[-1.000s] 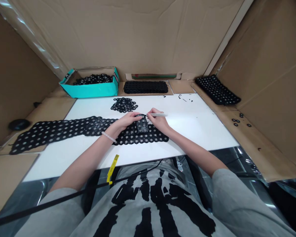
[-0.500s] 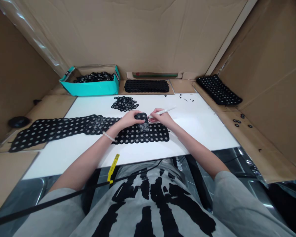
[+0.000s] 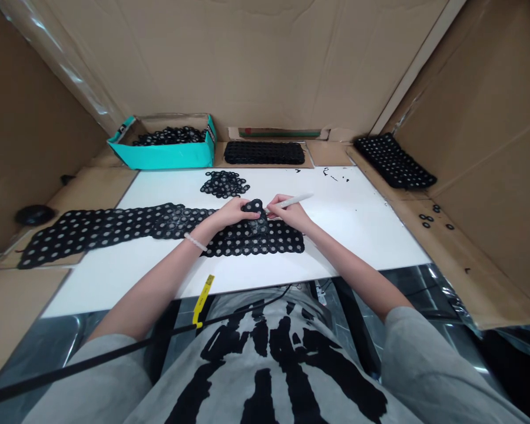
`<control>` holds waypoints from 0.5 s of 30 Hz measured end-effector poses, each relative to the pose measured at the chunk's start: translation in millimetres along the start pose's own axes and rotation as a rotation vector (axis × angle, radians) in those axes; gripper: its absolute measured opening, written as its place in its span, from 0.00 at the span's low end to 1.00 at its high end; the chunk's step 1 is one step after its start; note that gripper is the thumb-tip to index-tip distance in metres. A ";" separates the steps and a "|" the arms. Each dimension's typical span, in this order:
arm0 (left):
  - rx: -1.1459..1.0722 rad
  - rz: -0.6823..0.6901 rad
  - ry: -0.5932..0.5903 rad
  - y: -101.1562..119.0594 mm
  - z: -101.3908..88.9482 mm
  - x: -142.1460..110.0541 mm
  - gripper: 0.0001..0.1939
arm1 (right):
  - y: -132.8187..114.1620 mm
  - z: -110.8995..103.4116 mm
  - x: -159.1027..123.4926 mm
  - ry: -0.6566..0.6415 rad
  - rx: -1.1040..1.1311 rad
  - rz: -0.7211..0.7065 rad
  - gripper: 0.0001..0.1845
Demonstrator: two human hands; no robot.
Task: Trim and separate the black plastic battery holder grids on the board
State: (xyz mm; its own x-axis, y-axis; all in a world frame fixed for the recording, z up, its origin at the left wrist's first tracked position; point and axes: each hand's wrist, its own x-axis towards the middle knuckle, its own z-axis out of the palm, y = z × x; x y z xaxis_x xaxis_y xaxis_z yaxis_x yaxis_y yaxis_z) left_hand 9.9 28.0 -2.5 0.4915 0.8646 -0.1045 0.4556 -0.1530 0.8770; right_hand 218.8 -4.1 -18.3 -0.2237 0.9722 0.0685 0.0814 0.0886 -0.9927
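A long black strip of joined rings [image 3: 110, 227] runs across the white board [image 3: 348, 235], its right part lying in front of me. My left hand [image 3: 235, 213] pinches a raised, folded part of this strip [image 3: 257, 207] between thumb and fingers. In my right hand [image 3: 288, 212] is a slim white pen-shaped tool [image 3: 301, 198], gripped like a pen, its back end pointing up and right. The tool's working tip meets the strip by my left fingertips, and its shape is too small to make out.
Loose black rings [image 3: 225, 184] lie heaped behind my left hand. A turquoise box [image 3: 168, 156] holds more rings. Folded black ring pieces [image 3: 264, 153] rest at the back, and another piece [image 3: 395, 161] at the right. Cardboard walls [image 3: 265, 65] enclose the board.
The raised fold in my left hand has shifted and tilted slightly. My right hand has turned the tool a little, its tip staying close to the fold.
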 end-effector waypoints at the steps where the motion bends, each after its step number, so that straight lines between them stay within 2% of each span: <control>1: -0.035 -0.016 0.001 0.4 1.3 -0.8 0.19 | -0.5 1.5 -1.6 0.009 -0.059 -0.034 0.11; 4: -0.128 -0.059 -0.005 0.7 4.2 -2.2 0.20 | -2.5 6.3 -5.9 0.039 -0.166 -0.107 0.11; 6: -0.163 -0.077 -0.001 0.0 5.0 -1.9 0.20 | -3.6 8.4 -6.5 0.055 -0.135 -0.108 0.11; 12: -0.113 -0.066 0.075 -1.1 4.7 0.1 0.21 | -2.2 6.9 1.5 0.120 0.152 0.094 0.13; 15: -0.143 -0.071 0.055 -0.2 5.3 -0.1 0.20 | -0.2 6.7 1.4 0.118 0.135 0.069 0.13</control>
State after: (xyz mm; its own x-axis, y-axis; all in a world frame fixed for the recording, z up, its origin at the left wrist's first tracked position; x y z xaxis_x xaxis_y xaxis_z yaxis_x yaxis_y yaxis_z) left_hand 13.6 25.4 -5.1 0.4187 0.8963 -0.1462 0.3758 -0.0244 0.9264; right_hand 211.9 -4.1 -18.7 -0.1059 0.9944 0.0028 -0.0401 -0.0014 -0.9992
